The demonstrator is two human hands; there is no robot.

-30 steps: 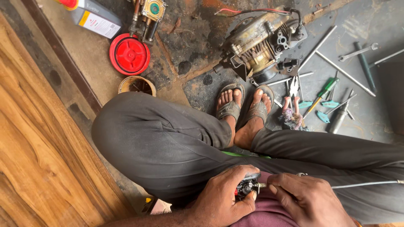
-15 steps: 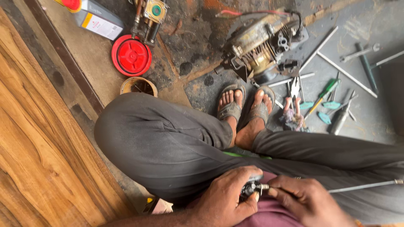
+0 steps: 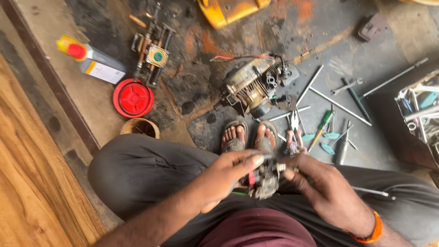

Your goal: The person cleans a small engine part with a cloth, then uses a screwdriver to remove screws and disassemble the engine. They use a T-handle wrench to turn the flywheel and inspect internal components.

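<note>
Gripping a small grimy metal engine part [image 3: 265,179] above the lap, the left hand [image 3: 226,176] and right hand [image 3: 320,187] clamp it from both sides; beyond the sandalled feet [image 3: 249,137], a stripped engine [image 3: 254,87] sits mid-floor, tools [image 3: 327,132] scattered toward the floor's right edge.

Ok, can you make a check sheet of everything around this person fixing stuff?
Surface: stained, oily concrete floor.
Job's things: small grimy metal part, held over the lap.
Clutter: small engine, red round cap, bottle, green-handled screwdriver, metal rods.
Hands: left hand and right hand both grip the part.
Cables: red wire on the engine.
Surroundings: wooden panel on the left.
</note>
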